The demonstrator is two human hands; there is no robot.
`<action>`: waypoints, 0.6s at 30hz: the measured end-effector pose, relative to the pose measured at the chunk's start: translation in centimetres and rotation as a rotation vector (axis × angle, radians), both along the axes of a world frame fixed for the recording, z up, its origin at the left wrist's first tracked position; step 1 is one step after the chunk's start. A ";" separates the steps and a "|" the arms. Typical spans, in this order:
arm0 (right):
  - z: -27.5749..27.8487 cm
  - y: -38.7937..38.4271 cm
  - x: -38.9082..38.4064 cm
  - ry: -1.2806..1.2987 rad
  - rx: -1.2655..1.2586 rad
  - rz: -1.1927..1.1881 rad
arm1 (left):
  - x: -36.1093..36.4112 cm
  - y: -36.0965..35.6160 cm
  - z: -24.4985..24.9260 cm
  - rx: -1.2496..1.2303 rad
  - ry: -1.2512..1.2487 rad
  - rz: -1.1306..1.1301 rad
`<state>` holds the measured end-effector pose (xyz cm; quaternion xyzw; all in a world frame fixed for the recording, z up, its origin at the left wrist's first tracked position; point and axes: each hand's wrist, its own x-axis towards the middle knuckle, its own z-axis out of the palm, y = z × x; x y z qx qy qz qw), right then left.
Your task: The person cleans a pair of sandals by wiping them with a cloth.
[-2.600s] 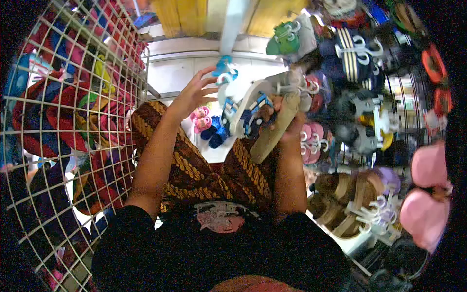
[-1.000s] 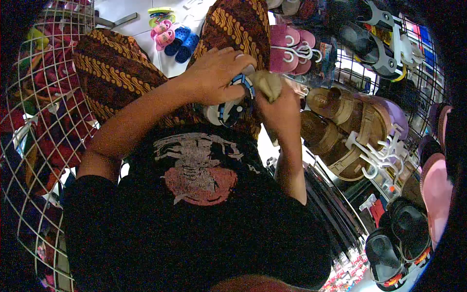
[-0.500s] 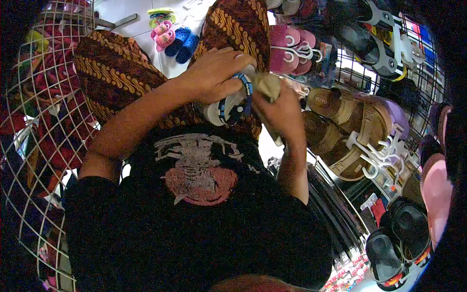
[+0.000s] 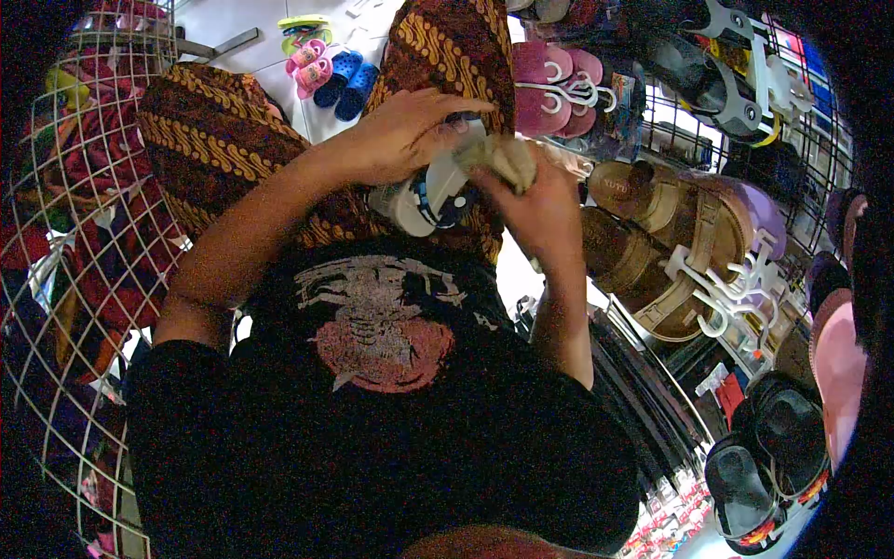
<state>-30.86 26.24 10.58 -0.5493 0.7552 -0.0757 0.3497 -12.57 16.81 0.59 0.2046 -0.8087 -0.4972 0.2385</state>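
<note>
A pale grey sandal (image 4: 412, 207) with dark and blue-trimmed straps rests on my lap, over the brown batik-patterned trousers (image 4: 233, 126). My left hand (image 4: 399, 140) grips its far end, fingers curving over the upper edge. In my right hand (image 4: 542, 203) is a bunched beige cloth (image 4: 510, 162), pressed against the sandal's right side near the straps. Blur hides exactly where the cloth meets the sandal. Part of the sandal's far end is covered by my left hand.
Pink clogs (image 4: 310, 70) and blue clogs (image 4: 346, 84) stand on the white tiled floor ahead. At right hang brown sandals (image 4: 643, 238), pink slippers (image 4: 543, 88) and black slides (image 4: 740, 480) on hooks. A wire mesh basket (image 4: 84, 279) full of goods stands at left.
My left hand has shifted its hold slightly, and the sandal has turned a little in it. My right hand has moved the cloth slightly left over the sandal.
</note>
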 end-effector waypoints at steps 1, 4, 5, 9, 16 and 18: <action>0.2 0.2 0.3 0.032 0.026 0.074 | 0.0 0.0 0.2 0.028 -0.044 -0.003; 0.1 -0.1 -0.1 0.144 0.007 0.059 | 0.0 -0.1 1.5 -0.023 -0.015 -0.015; -0.1 -0.4 -0.3 0.184 -0.015 0.017 | -0.1 -0.1 1.3 -0.014 -0.017 -0.011; -0.9 0.1 0.2 0.124 -0.076 0.140 | -0.7 0.3 0.2 -0.019 -0.054 0.027; 0.3 -0.6 1.1 0.068 0.056 -0.065 | -0.7 0.1 -0.9 0.025 -0.036 0.040; 0.1 -0.3 1.4 0.083 0.079 -0.016 | -0.8 0.2 -1.3 0.059 -0.035 0.013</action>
